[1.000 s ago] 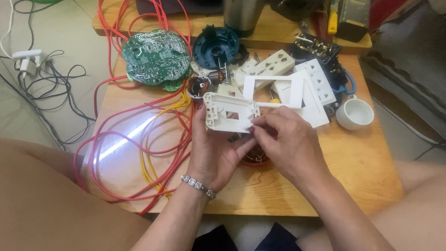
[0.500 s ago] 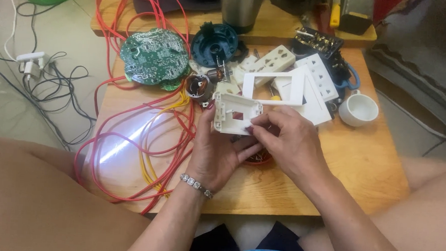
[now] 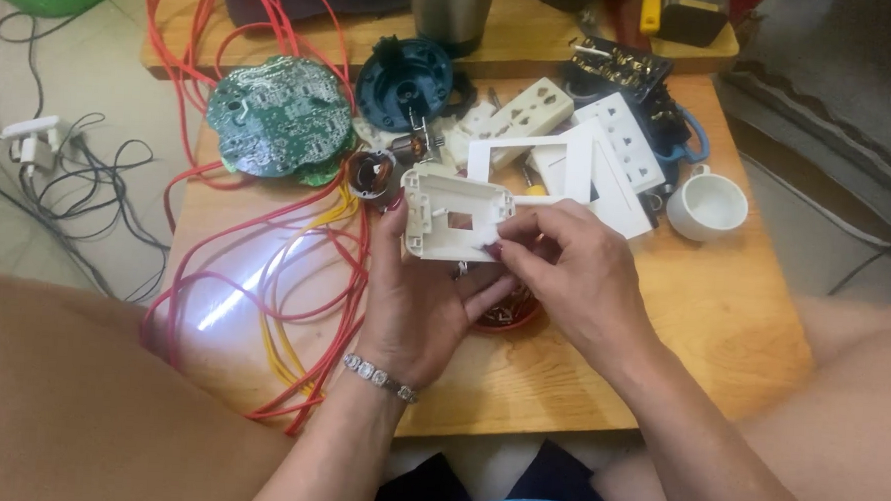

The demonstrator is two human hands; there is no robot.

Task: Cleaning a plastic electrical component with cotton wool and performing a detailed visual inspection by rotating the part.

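- Since the earlier frame, the white switch housing [image 3: 457, 219] has tilted slightly in the hands; its position above the worktop [image 3: 723, 323] is unchanged.
- Left hand [image 3: 418, 299]: closed around the housing from below, at its left edge.
- Right hand [image 3: 565, 271]: fingertips pinch the housing's right edge.
- Green circuit board [image 3: 276, 118] and red wires [image 3: 295, 264] lie to the left.
- White cup [image 3: 708, 204] stands to the right.

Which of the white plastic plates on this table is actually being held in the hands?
The white back plate with the small square hole, gripped between left hand and right hand. The other white plates lie flat on the table behind.
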